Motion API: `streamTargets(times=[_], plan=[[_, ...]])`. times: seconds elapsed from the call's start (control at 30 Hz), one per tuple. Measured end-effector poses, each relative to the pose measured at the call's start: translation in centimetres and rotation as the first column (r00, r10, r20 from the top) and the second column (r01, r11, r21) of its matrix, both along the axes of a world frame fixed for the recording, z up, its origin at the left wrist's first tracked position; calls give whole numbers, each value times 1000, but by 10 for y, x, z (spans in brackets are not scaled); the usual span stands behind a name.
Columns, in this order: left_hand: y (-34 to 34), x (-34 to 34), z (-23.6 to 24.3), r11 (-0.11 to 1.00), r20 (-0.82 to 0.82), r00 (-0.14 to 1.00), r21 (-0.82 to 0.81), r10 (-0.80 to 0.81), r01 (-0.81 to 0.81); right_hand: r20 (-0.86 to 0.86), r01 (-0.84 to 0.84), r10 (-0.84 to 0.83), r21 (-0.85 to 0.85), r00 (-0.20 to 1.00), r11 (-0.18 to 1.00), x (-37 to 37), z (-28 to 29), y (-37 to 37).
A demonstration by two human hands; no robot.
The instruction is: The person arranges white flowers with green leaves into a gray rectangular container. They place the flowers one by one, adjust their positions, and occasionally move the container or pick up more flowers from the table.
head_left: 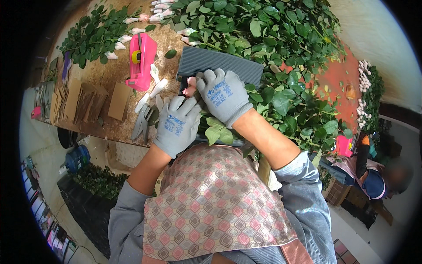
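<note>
Pink rosebud (190, 86) (leafy stem), gloved right hand (223, 96) gripping, left hand (178, 124) beside

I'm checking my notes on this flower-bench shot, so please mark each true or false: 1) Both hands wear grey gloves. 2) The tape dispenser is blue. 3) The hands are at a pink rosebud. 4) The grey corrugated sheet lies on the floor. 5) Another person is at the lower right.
1) Both the left hand and the right hand wear grey gloves: true.
2) The tape dispenser is blue: false, it is pink.
3) The hands are at a pink rosebud: true.
4) The grey corrugated sheet lies on the floor: false, it lies on the bench among leafy stems.
5) Another person is at the lower right: true.
</note>
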State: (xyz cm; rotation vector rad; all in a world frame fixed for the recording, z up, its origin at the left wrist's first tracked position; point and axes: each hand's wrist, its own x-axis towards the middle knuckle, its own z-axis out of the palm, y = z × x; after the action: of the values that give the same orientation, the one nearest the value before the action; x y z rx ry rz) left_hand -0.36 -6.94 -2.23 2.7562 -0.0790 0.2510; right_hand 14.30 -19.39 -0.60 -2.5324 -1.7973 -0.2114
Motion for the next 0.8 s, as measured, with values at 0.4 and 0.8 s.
streamTargets(times=[0.4, 0.8], plan=[[0, 1, 4, 999, -9, 1000, 44, -16, 17, -13, -8, 8, 49, 1000, 999, -3, -3, 2], [-1, 0, 6, 998, -15, 1000, 59, -19, 20, -30, 74, -76, -61, 997, 995, -19, -22, -2]])
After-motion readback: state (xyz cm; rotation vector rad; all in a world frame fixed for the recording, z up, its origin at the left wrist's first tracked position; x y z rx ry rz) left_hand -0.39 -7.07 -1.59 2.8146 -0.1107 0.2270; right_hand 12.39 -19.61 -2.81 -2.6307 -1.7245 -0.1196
